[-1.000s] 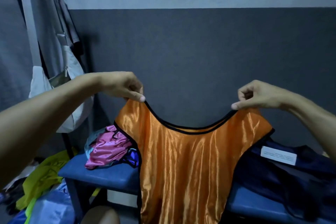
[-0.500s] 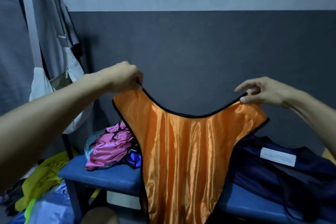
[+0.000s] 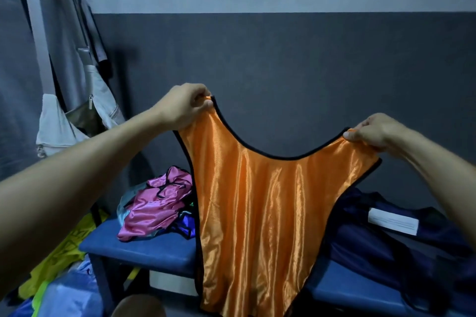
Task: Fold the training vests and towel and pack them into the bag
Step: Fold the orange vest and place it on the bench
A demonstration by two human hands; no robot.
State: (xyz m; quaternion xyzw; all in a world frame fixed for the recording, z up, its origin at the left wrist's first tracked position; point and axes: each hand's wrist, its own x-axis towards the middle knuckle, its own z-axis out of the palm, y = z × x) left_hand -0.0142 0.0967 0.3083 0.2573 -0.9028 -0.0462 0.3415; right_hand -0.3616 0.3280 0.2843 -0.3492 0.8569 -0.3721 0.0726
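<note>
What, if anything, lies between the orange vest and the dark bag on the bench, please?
Nothing visible does. The orange vest hangs from both hands, and the navy bag lies on the blue bench just behind it to the right.

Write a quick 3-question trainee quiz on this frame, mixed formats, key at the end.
1. True or false: both hands pinch the orange vest by its shoulder straps, and it hangs open in the air.
2. Multiple choice: where does the pink vest lie? A) crumpled on the blue bench, B) inside the dark bag, C) hung on the wall.
3. Fill in: the trim along the orange vest's neckline is ____.

Key
1. True: the left hand grips one strap and the right hand the other.
2. A
3. black
</note>
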